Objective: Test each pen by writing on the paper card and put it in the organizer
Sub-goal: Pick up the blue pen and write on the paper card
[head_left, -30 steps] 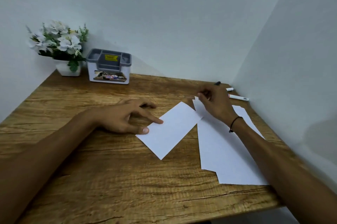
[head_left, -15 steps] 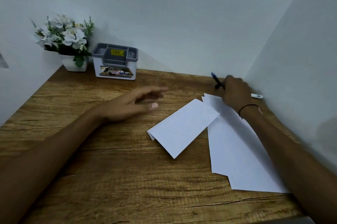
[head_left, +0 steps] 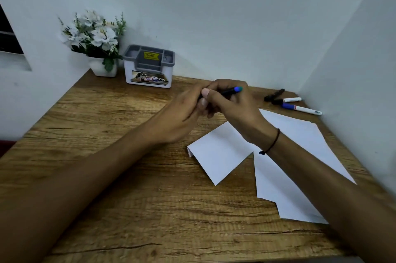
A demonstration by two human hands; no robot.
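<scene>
1. Both hands meet above the desk: right hand (head_left: 232, 108) grips the pen (head_left: 230, 91), left hand (head_left: 184, 112) closes on its hidden end
2. Pen's long axis runs left-right; folded card (head_left: 220, 155) lies just below, organizer (head_left: 149, 66) well back left

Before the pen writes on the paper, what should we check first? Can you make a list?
1. Pen held: ok, both the left hand and right hand are on it.
2. Cap off: cannot tell, fingers hide that end.
3. Folded paper card lies flat and bare: ok.
4. Organizer upright, compartments open: ok.
5. Other pens wait at the table corner: ok.
</scene>
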